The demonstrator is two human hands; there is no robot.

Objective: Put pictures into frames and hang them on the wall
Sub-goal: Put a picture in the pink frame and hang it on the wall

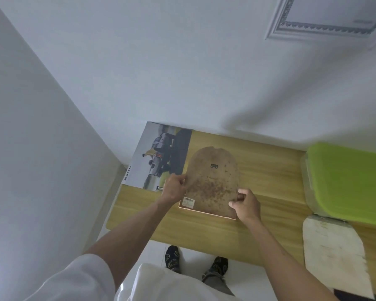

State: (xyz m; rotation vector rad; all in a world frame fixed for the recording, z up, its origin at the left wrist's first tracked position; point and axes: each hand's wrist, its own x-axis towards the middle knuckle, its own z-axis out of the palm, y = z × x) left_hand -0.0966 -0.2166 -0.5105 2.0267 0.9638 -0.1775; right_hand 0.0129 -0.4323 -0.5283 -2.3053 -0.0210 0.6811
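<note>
On the wooden table (258,231), near its middle, lay a pale frame (206,212) face down, and only its near edge and near-left corner showed, with a small white barcode label (188,202) there. A brown, stained backing board (213,181) covered the rest; it was tilted up from the frame, its far end rounded and carrying a small dark hanger clip (214,166). Whether its near edge touched the frame could not be told.

The left hand (174,187) was pinched on the board's left edge, thumb over the top and fingers hidden behind it. The right hand (246,205) was clamped on the board's near-right corner, fingers curled and their tips out of sight under the board.

At the far left corner of the table lay a printed picture (159,155) of a vehicle, lettered "SMART CAB" along its edge; its right part lay behind the board and left hand. At the right stood a clear box with a green lid (347,181), cut off by the edge of view. Nearer on the right lay a white, smudged sheet (332,255), its marks too faint to read.

On the wall (182,61) at far right hung a white ornate frame (308,20), only its lower part visible. Below the table showed two dark patterned socks (172,256).
</note>
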